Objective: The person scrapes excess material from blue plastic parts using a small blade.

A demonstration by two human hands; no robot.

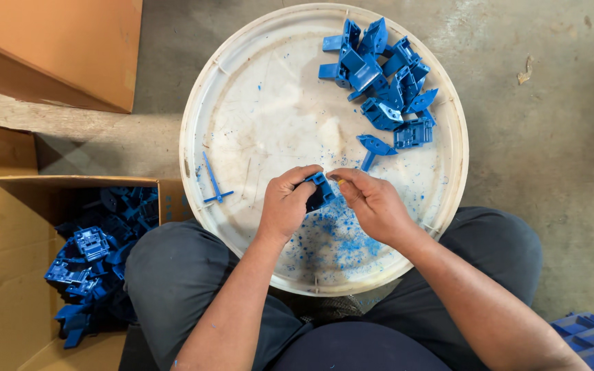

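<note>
A grey concrete floor (551, 172) fills the view, and the person sits on it with knees spread around a big round white tray (242, 124). At ten o'clock a closed cardboard box (63, 48) is cut off by the frame edge. At eight o'clock an open cardboard box (8, 275) holds a heap of blue plastic parts (87, 264), its lower part in deep shadow, so single pieces there are hard to make out. At five o'clock only a corner of a blue crate (592, 336) shows.

On the tray, a pile of blue parts (383, 82) lies at one o'clock. A thin blue strip (212, 182) lies alone at nine o'clock. Blue shavings (342, 237) speckle the tray at six o'clock, just under the hands.

Near the tray's centre, slightly toward six o'clock, sits the blue part (321, 192) being handled: small, angular, dark blue, mostly covered by fingers, so its full shape cannot be told. The left hand (287, 203) is curled tightly around its left side. The right hand (372, 203) pinches its upper right edge between thumb and fingertips, the other fingers loosely bent.
</note>
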